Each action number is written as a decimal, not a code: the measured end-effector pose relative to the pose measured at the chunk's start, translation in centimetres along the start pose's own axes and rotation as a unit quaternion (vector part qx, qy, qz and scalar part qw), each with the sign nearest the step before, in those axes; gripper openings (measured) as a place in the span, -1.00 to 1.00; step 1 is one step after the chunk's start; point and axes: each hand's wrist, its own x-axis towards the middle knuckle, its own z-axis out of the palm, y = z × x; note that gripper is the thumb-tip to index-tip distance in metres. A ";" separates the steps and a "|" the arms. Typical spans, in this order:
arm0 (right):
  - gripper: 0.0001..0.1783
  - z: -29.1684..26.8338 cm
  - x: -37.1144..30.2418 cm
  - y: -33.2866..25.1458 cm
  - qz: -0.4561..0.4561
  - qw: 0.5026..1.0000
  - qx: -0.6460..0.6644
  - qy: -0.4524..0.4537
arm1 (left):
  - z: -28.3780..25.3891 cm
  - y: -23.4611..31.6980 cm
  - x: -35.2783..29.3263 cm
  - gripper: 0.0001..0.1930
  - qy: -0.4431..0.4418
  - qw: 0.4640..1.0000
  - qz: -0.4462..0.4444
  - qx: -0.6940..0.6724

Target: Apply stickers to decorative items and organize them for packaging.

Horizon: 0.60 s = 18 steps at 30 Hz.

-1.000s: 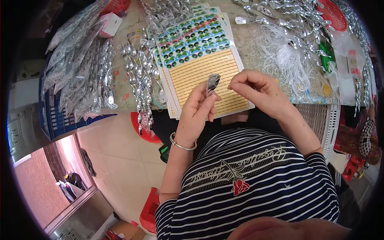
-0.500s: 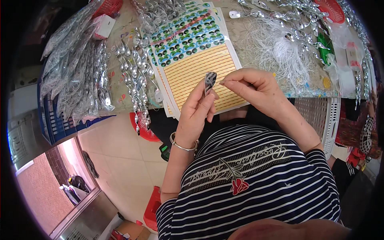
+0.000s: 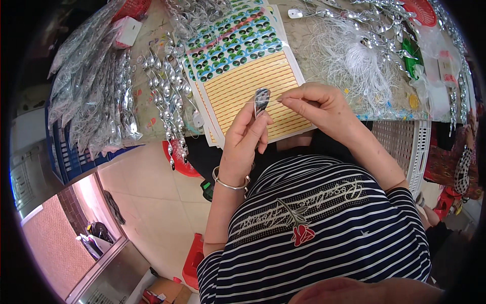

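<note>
My left hand (image 3: 248, 129) is closed on a shiny silver metallic piece (image 3: 261, 99), rounded at its top and dotted with small dark spots. Just to its right, my right hand (image 3: 321, 109) pinches a thin pale string (image 3: 273, 100) between thumb and forefinger. The string runs level from those fingertips to the silver piece; whether it passes through a hole is too small to tell. Beneath both hands lie printed sheets (image 3: 243, 88), yellow with red wavy lines on the near part and rows of green and black eye shapes on the far part.
Twisted silver strips (image 3: 169, 91) lie left of the sheets, beside a heap of bagged strips (image 3: 96, 96). A bundle of white strings (image 3: 359, 55) spreads at the right. Red baskets (image 3: 421, 11) stand at the back corners. A white crate (image 3: 417, 157) is below the table's right side.
The silver piece has tilted and shifted slightly left with my left hand. A taut string now shows between it and my right fingertips, which have moved slightly.
</note>
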 end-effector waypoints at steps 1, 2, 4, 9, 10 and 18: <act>-0.82 -0.1 0.1 0.0 -0.002 1.000 -0.005 0.002 | 0.0 0.0 0.0 -0.56 0.000 1.000 -0.001 0.000; -0.82 -0.1 0.1 0.1 -0.002 1.000 -0.005 0.002 | 0.0 0.0 0.0 -0.56 0.001 1.000 0.002 0.002; -0.81 -0.3 0.1 0.4 -0.007 1.000 -0.013 0.009 | 0.0 0.1 0.0 -0.56 0.002 1.000 0.004 0.003; -0.80 -0.4 0.1 1.2 -0.024 0.999 -0.014 0.046 | -0.2 0.0 0.0 -0.58 0.010 1.000 0.015 -0.004; -0.80 -0.4 0.1 1.3 -0.023 0.999 -0.007 0.047 | -0.3 -0.1 0.0 -0.58 0.009 1.000 0.015 -0.004; -0.81 -0.7 -0.1 0.9 0.007 0.999 -0.030 0.027 | -0.6 -0.1 -0.2 -0.58 0.018 0.999 0.026 -0.007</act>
